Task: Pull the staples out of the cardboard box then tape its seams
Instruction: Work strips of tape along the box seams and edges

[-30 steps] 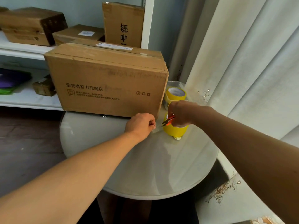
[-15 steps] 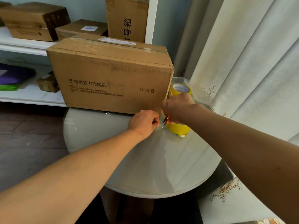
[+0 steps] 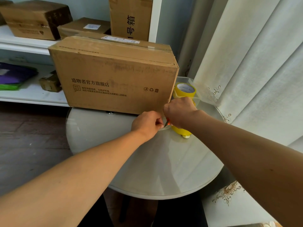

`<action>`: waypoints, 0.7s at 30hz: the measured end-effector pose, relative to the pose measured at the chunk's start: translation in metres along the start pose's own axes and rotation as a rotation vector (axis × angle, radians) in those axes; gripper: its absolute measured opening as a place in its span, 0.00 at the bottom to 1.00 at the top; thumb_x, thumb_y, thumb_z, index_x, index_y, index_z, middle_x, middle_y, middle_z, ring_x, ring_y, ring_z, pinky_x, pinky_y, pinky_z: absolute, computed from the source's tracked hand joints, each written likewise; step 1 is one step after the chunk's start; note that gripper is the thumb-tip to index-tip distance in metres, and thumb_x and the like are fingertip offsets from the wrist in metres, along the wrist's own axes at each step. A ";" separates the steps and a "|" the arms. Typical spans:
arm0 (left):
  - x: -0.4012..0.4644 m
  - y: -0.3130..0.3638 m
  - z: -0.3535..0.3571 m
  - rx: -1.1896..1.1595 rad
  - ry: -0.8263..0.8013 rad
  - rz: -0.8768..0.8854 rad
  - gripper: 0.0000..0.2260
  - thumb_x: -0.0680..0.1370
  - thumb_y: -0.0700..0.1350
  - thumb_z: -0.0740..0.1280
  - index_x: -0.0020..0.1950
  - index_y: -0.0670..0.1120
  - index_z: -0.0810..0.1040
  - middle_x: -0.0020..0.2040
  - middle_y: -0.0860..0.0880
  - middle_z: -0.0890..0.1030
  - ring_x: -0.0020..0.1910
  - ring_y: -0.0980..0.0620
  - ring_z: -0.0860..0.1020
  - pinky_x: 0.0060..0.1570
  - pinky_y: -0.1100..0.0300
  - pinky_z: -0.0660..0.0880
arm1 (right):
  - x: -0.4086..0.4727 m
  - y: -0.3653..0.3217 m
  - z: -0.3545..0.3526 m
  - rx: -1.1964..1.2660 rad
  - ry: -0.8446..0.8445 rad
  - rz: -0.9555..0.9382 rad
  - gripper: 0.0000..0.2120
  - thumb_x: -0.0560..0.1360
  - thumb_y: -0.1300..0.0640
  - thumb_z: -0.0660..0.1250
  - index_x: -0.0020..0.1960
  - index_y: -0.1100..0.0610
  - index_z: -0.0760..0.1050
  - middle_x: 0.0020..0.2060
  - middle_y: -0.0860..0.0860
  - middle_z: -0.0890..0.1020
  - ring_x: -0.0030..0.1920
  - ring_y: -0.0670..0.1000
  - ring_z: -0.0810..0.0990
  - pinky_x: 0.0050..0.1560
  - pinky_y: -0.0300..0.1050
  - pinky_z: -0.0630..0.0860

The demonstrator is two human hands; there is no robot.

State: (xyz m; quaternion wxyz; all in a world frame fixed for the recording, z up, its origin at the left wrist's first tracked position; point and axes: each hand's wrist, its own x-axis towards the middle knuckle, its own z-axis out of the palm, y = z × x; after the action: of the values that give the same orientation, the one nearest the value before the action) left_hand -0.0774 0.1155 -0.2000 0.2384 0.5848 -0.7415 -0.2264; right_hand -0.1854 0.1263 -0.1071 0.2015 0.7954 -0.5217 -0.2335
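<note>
There, cardboard box point(image 3: 114, 76) just beyond left hand point(image 3: 147, 124).

Two bare forearms, seemingly no sleeves (nor rings or watch in view).

Matt cardboard box point(image 3: 113, 74), glossy glass tabletop point(image 3: 157, 164), shiny yellow tape roll point(image 3: 185, 90)

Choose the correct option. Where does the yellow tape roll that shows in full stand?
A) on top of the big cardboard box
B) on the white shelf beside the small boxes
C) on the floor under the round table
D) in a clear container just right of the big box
D: the yellow tape roll stands in the clear container on the round table, right of the big cardboard box.
</note>
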 end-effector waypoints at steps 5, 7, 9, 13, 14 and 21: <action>0.004 -0.008 0.003 -0.412 -0.052 -0.233 0.10 0.78 0.41 0.66 0.37 0.49 0.75 0.43 0.47 0.84 0.40 0.50 0.81 0.32 0.56 0.79 | -0.001 0.012 0.001 0.114 0.045 0.082 0.15 0.78 0.52 0.62 0.64 0.52 0.69 0.56 0.52 0.78 0.59 0.54 0.76 0.42 0.42 0.65; 0.004 -0.007 0.004 -0.451 -0.061 -0.260 0.09 0.77 0.41 0.67 0.37 0.49 0.75 0.43 0.46 0.83 0.42 0.50 0.80 0.32 0.56 0.78 | -0.004 0.015 -0.005 0.173 -0.029 0.119 0.16 0.75 0.48 0.64 0.60 0.53 0.70 0.52 0.52 0.78 0.55 0.55 0.77 0.43 0.43 0.67; 0.004 -0.005 0.004 -0.436 -0.056 -0.259 0.08 0.76 0.41 0.69 0.38 0.49 0.76 0.40 0.48 0.80 0.43 0.48 0.81 0.35 0.54 0.80 | -0.005 0.015 -0.006 0.303 -0.260 0.082 0.13 0.73 0.48 0.67 0.49 0.55 0.72 0.43 0.51 0.80 0.45 0.53 0.78 0.42 0.43 0.71; 0.003 -0.003 0.001 -0.373 -0.044 -0.226 0.07 0.75 0.40 0.70 0.39 0.49 0.77 0.35 0.53 0.76 0.40 0.49 0.78 0.36 0.53 0.80 | -0.006 -0.004 0.013 0.416 -0.607 -0.052 0.13 0.71 0.58 0.70 0.56 0.59 0.79 0.37 0.48 0.82 0.34 0.46 0.77 0.36 0.38 0.73; 0.003 -0.003 0.001 -0.342 -0.042 -0.210 0.07 0.75 0.40 0.69 0.39 0.50 0.77 0.34 0.53 0.76 0.40 0.49 0.78 0.38 0.53 0.80 | -0.008 -0.007 0.018 0.399 -0.557 -0.058 0.17 0.71 0.56 0.71 0.59 0.57 0.77 0.41 0.47 0.82 0.39 0.46 0.79 0.35 0.38 0.72; 0.004 -0.004 -0.001 -0.194 -0.031 -0.171 0.09 0.73 0.43 0.71 0.34 0.51 0.76 0.34 0.55 0.77 0.45 0.48 0.79 0.45 0.49 0.80 | -0.006 -0.003 0.024 0.403 -0.241 0.082 0.28 0.70 0.42 0.72 0.63 0.54 0.69 0.59 0.52 0.77 0.61 0.55 0.75 0.48 0.45 0.70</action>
State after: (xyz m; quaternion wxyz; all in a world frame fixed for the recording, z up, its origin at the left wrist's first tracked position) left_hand -0.0748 0.1110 -0.2011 0.2622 0.6164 -0.6672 -0.3257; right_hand -0.1992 0.1310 -0.1274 -0.0157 0.7642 -0.6097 -0.2095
